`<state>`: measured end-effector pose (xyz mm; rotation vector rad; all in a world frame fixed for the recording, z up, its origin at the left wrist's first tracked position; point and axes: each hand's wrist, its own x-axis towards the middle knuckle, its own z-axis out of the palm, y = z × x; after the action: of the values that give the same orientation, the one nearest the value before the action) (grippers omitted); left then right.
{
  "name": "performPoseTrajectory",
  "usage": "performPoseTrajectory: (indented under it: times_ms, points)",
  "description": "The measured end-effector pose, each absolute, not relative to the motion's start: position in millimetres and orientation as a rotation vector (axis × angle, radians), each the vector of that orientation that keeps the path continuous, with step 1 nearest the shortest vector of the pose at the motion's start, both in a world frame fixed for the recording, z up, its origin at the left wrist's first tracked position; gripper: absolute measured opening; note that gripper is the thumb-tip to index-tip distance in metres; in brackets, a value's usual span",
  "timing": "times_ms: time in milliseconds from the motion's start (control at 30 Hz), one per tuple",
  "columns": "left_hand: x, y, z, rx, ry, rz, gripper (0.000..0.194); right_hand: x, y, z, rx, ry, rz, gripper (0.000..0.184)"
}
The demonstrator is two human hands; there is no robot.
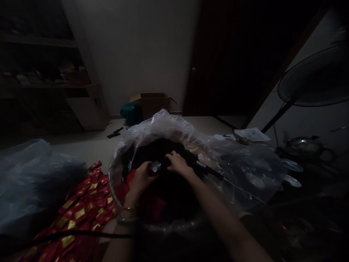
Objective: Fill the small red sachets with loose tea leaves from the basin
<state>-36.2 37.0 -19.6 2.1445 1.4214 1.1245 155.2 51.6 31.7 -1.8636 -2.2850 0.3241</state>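
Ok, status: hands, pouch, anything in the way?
Left hand holding pouch, shiny end showing. Right hand curled over dark heap, grip too dark to tell. Black tool close by right wrist, possible snag.

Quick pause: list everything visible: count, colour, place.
Foil packet: one, silvery, in left hand
Plastic liner: one, clear, centre
Loose heap: one, blackish, inside liner
Red packets: many, red and gold, lower left
Plastic bag: one, translucent, far left
Corded tool: one, black, liner's right side
Cardboard box: one, brown, background
Bundle: one, teal, left of box
Paper: one, white, right
Kettle: one, metallic, far right
Dishes: at least two, white, near kettle
Fan: one, dark, upper right
Door: one, dark, back
Shelving: one, dark, upper left
Left hand: one, bare, holding packet
Right hand: one, bare, at heap
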Motion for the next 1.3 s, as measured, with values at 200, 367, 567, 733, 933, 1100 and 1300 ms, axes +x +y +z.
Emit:
performPoseTrajectory:
  times_ms: [200,367,567,733,933,1100,1300]
  points:
    - [-32,35,-13,2.103,1.456,1.097,0.038,170,54,38,-1.738,-2.115,0.428,0.041]
    - [-23,31,-2,2.074,1.476,1.109,0.034,169,49,57,-1.495,-2.109,0.438,0.039]
    - [-20,33,-1,2.047,1.505,1.099,0.033,146,34,71,-1.492,-2.164,0.412,0.04]
    - [-20,33,-2,2.068,1.504,1.091,0.024,135,33,60,-1.327,-2.16,0.464,0.047]
    - [-20,35,-4,2.089,1.52,1.133,0.032,133,36,43,-1.121,-1.912,0.671,0.057]
    - [-19,34,-6,2.108,1.498,1.132,0.035,127,37,40,-1.17,-2.005,0.545,0.046]
    - [-20,35,-9,2.101,1.465,1.218,0.037,134,36,45,-1.157,-1.846,0.374,0.03]
